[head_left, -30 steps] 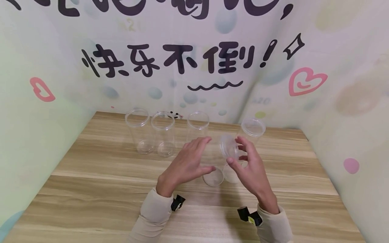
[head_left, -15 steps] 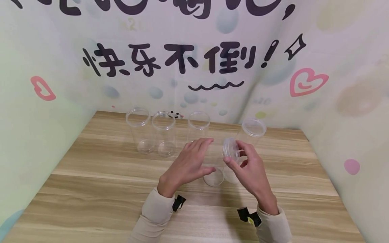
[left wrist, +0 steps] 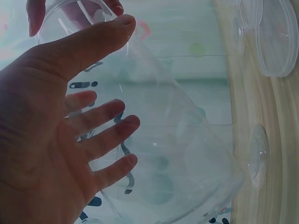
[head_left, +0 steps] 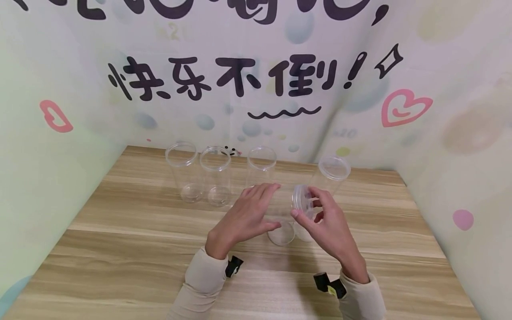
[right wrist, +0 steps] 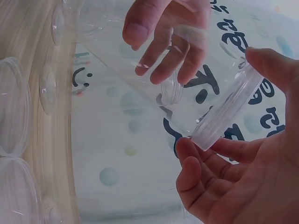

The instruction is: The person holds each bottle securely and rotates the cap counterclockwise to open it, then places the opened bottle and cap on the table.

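A clear plastic jar (left wrist: 187, 158) lies tilted on its side in the air, its transparent wall hard to see in the head view. My left hand (head_left: 244, 213) grips the jar's body, thumb on the near side and fingers spread on the far side. At the jar's mouth is a clear ridged lid (head_left: 302, 200), held by the rim in my right hand (head_left: 330, 222). The right wrist view shows the thumb on one edge of this lid (right wrist: 229, 107) and curled fingers at the opposite edge. Below the hands, two loose round lids (head_left: 281, 234) lie flat on the table.
Three open clear jars stand along the back: the left jar (head_left: 181, 173), the jar beside it (head_left: 216, 178) and the middle jar (head_left: 261, 165). A lidded jar (head_left: 334, 169) stands back right, behind my right hand. Behind the wooden table (head_left: 140, 249) hangs a printed cloth (head_left: 256, 129).
My right hand has shifted slightly left and down with its fingers turned around the lid's rim, and the lid's tilt has changed. The left hand has stayed almost in place on the jar.
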Tool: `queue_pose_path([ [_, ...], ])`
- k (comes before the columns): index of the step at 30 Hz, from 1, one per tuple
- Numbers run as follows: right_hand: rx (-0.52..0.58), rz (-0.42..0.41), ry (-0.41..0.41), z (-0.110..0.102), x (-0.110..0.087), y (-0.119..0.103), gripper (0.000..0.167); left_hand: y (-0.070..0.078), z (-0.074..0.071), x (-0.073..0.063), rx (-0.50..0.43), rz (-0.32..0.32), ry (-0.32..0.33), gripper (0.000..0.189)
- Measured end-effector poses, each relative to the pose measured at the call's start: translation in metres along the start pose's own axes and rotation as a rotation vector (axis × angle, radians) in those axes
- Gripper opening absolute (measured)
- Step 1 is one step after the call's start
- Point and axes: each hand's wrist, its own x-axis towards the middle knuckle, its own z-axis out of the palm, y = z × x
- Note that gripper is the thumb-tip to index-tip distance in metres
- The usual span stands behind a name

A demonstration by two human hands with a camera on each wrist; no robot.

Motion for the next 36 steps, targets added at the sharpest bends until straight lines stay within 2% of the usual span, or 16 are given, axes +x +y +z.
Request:
queue_pose_path([
  [11, 0.055, -0.031, -0.015, -0.0019, -0.0006, -0.0004, 0.063, -0.002, -0.0015, -0.0014, -0.028, 0.0, -0.026, 0.086],
  [36, 0.069, -0.15, -0.052, -0.0064, -0.0018, 0.0008, 0.07, -0.0059, -0.0056, -0.0025, -0.119, -0.014, -0.097, 0.086],
])
